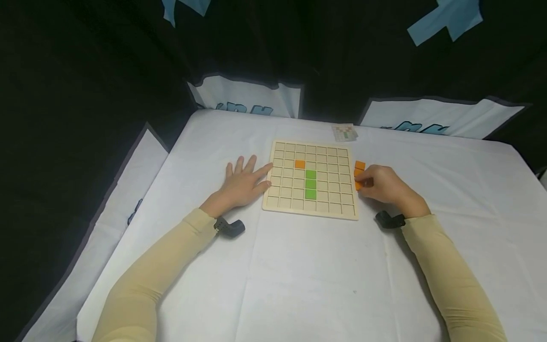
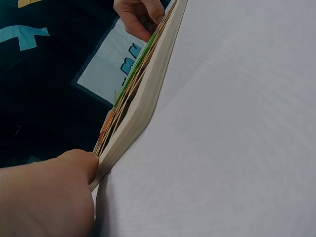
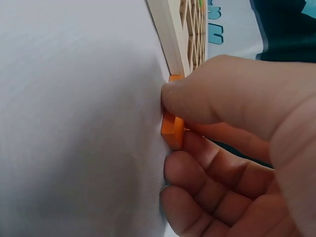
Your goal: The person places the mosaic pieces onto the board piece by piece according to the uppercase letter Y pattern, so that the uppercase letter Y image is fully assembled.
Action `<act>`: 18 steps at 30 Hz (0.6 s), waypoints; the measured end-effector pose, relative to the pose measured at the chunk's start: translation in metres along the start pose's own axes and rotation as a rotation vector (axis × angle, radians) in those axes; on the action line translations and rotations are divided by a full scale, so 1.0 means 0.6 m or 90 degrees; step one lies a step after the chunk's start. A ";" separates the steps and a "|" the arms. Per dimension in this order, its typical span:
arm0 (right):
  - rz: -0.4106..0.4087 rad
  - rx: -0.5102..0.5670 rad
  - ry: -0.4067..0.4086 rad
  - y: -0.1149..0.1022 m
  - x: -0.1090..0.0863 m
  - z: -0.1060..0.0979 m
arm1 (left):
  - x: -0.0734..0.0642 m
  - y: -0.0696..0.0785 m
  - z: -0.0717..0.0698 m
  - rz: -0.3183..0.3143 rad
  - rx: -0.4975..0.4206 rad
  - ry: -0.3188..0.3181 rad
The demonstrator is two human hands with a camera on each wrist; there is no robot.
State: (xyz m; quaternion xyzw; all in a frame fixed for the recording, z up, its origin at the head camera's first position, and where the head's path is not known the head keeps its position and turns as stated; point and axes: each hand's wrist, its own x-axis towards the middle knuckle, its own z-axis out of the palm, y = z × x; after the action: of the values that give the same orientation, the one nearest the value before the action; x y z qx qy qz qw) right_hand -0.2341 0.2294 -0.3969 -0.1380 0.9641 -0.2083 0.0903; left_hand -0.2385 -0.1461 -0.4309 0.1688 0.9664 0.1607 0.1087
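A square wooden grid board lies on the table with one orange tile and three green tiles in its cells. My left hand rests flat at the board's left side, fingers spread, thumb and index finger touching the edge. At the right edge, my right hand pinches an orange square tile between thumb and fingers, low at the tabletop. Another orange tile lies just beyond the fingertips. The fingers partly hide the orange pieces there.
A small printed pattern card lies behind the board's far right corner. White cloth covers the table, and a dark curtain hangs behind it. Black wrist cameras sit on both wrists.
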 end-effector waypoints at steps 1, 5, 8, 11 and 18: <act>0.001 -0.002 -0.002 0.000 0.000 0.000 | 0.000 0.000 0.000 0.001 0.000 0.000; -0.001 -0.010 -0.010 0.000 -0.001 -0.002 | -0.001 0.001 0.000 0.004 0.002 0.004; -0.001 -0.014 -0.014 0.001 -0.002 -0.002 | -0.002 0.002 0.000 0.005 -0.001 0.005; 0.002 -0.015 -0.014 0.002 -0.002 -0.001 | -0.002 0.003 0.000 0.003 0.000 0.002; 0.008 -0.008 -0.004 0.001 -0.003 -0.002 | 0.001 0.000 0.003 -0.002 0.006 -0.004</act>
State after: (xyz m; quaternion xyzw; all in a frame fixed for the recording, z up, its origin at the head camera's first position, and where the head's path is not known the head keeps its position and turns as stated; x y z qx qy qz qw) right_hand -0.2328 0.2311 -0.3959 -0.1330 0.9659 -0.2015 0.0941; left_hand -0.2387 -0.1451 -0.4327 0.1685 0.9670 0.1555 0.1109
